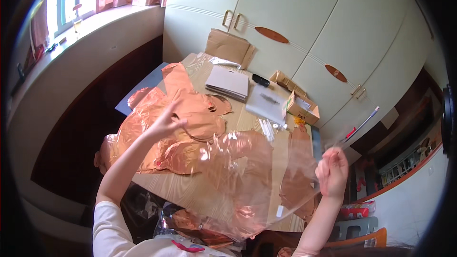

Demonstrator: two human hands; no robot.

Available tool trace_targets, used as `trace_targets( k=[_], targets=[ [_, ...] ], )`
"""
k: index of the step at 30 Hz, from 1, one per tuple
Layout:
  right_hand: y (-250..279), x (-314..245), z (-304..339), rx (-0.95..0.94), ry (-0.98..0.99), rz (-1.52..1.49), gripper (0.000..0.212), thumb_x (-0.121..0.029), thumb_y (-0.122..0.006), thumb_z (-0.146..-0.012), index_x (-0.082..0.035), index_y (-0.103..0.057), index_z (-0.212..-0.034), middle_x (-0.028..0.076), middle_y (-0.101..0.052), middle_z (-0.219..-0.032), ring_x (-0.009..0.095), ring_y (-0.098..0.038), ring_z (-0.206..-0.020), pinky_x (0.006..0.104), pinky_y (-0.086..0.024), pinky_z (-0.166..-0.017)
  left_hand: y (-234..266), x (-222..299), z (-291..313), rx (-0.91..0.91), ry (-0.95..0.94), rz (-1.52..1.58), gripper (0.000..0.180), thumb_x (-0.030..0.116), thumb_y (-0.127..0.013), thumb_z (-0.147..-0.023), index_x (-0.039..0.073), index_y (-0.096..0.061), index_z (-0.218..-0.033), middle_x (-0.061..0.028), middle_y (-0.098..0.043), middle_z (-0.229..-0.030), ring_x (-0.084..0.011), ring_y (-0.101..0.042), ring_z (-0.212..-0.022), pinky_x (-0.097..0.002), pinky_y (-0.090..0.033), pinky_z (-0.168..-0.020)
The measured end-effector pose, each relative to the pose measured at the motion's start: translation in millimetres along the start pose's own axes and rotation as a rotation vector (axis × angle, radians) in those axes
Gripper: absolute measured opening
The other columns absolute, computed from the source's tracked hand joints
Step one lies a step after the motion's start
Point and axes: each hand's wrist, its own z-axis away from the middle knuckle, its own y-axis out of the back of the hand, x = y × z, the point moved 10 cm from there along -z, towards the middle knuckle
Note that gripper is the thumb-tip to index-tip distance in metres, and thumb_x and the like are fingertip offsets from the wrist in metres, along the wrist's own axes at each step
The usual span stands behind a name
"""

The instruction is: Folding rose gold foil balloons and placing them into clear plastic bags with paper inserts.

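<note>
A pile of flat rose-gold foil balloons [183, 114] covers the left half of a wooden table [200, 188]. My left hand [166, 123] reaches onto the pile, fingers pinching the edge of one foil piece. My right hand [332, 171] is raised at the table's right edge, fingers closed on a corner of a clear plastic bag [257, 176]. The bag stretches across the table toward me, with a rose-gold foil balloon [243, 166] showing through it.
A stack of grey card sheets [228, 83], a clear packet [267, 102], white straws [266, 128] and a small open cardboard box [301, 107] lie at the table's far end. Pale cupboard doors [304, 24] stand behind. A windowsill [71, 38] runs along the left.
</note>
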Motion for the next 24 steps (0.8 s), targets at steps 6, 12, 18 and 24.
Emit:
trace_targets(
  k=[6,12,18,24],
  targets=[
    [-90,-5,-49,0.092,0.228,-0.139,0.022,-0.025,-0.047,-0.099,-0.005,-0.055,-0.098,-0.005,-0.037,-0.059,0.002,-0.030,-0.048,0.0195,-0.021,-0.041,-99,101,106,-0.639,0.044,0.476,0.125,0.050,-0.077,-0.071,0.012,0.014,-0.147,-0.0180,-0.014,-0.152,-0.0295,-0.031,-0.134,-0.0452,-0.034,-0.105],
    [-239,11,2,0.006,0.916,0.501,0.023,-0.007,-0.058,-0.083,-0.009,-0.058,-0.106,0.002,-0.051,-0.074,0.013,-0.051,-0.061,0.0257,-0.040,-0.048,-62,124,166,-0.464,0.090,1.213,0.121,0.029,-0.081,-0.072,0.030,0.012,-0.148,-0.0153,-0.021,-0.149,-0.0270,-0.033,-0.133,-0.0478,-0.043,-0.097],
    [-360,43,46,-0.608,0.812,0.390,0.036,-0.018,-0.065,-0.082,-0.012,-0.059,-0.118,0.010,-0.053,-0.116,0.026,-0.050,-0.107,0.0393,-0.039,-0.090,69,68,260,0.345,-0.008,0.745,0.067,0.003,-0.079,-0.069,0.013,-0.044,-0.124,-0.0158,-0.041,-0.135,-0.0239,-0.058,-0.107,-0.0380,-0.053,-0.090],
    [-296,94,42,-0.522,0.584,0.599,0.032,-0.019,-0.066,-0.083,-0.011,-0.063,-0.113,0.014,-0.050,-0.124,0.030,-0.049,-0.110,0.0395,-0.040,-0.092,196,19,450,1.029,-0.207,-0.731,0.018,-0.003,-0.067,-0.074,0.006,-0.060,-0.088,-0.0146,-0.039,-0.125,-0.0272,-0.055,-0.107,-0.0375,-0.055,-0.085]
  ],
)
